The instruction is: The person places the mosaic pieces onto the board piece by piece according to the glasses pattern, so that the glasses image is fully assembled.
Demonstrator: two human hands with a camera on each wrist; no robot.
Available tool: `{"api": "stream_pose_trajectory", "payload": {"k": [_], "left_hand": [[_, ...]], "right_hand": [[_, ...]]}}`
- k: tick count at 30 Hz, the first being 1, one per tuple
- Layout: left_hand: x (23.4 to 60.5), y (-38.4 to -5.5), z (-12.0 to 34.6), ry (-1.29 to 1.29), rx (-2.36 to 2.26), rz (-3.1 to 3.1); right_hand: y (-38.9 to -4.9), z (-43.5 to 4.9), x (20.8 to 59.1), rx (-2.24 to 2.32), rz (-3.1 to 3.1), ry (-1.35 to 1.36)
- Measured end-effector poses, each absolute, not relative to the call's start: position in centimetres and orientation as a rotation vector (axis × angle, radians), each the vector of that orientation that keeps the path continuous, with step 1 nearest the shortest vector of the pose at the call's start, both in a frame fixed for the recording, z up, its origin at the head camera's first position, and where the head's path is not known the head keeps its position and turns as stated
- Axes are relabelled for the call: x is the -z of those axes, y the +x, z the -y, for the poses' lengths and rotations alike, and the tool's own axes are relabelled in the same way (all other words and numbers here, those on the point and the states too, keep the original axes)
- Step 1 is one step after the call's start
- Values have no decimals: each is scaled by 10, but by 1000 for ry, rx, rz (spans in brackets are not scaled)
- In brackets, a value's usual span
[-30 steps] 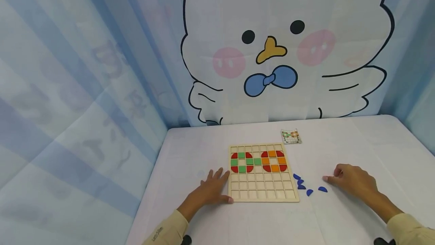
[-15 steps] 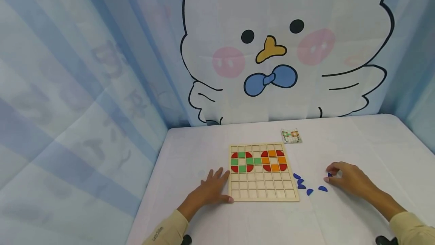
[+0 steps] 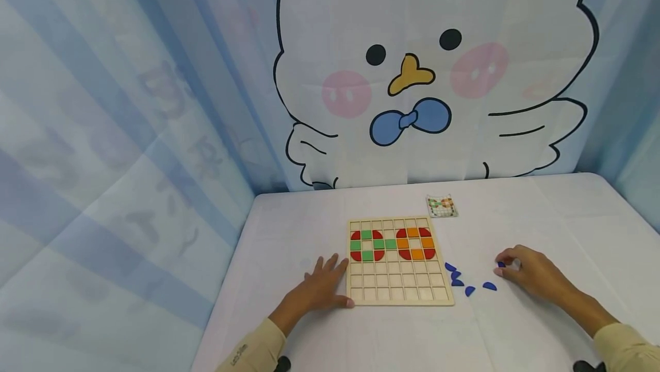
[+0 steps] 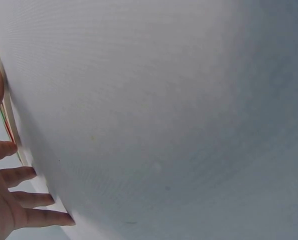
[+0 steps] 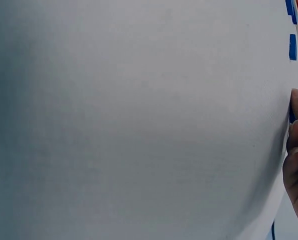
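A wooden grid board (image 3: 399,297) lies on the table, with red quarter-round pieces and green and orange squares set in its upper cells. My left hand (image 3: 323,287) rests at the board's left side with fingers spread, thumb and fingertip touching its edge; in the left wrist view the same hand (image 4: 6,200) shows straight fingers. Right of the board, my right hand (image 3: 536,271) pinches a small blue piece (image 3: 501,265) between thumb and finger, close to the tabletop. Fingers cover most of that piece. The right wrist view catches the blue piece (image 5: 292,114) at the fingertips.
Several loose blue pieces lie between board and right hand, among them a blue half-round piece (image 3: 490,286) and a blue quarter-round piece (image 3: 470,291). A small pattern card (image 3: 442,207) lies behind the board's far right corner. A printed curtain (image 3: 428,148) hangs behind the table (image 3: 402,337).
My right hand has shifted slightly right and away from me, and the blue piece, hidden a second ago, now shows between its fingertips. My left hand stays at the board.
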State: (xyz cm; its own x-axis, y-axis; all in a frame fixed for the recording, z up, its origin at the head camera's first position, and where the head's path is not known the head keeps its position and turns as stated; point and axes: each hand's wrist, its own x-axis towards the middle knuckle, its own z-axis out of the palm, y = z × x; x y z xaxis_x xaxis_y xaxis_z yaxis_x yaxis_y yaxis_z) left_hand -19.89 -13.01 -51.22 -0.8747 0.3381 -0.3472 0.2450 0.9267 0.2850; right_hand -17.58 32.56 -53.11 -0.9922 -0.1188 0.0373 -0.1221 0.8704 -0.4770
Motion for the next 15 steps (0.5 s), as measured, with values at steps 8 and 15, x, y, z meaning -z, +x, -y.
{"api": "stream_pose_trajectory", "payload": {"k": [8,15], "left_hand": [[513,-200,130,420,-299,-2700],[515,-200,130,414,-302,-2692]], "right_hand": [[-176,-323,535,-754,3032,213],[-175,-320,536,-755,3067,246]]}}
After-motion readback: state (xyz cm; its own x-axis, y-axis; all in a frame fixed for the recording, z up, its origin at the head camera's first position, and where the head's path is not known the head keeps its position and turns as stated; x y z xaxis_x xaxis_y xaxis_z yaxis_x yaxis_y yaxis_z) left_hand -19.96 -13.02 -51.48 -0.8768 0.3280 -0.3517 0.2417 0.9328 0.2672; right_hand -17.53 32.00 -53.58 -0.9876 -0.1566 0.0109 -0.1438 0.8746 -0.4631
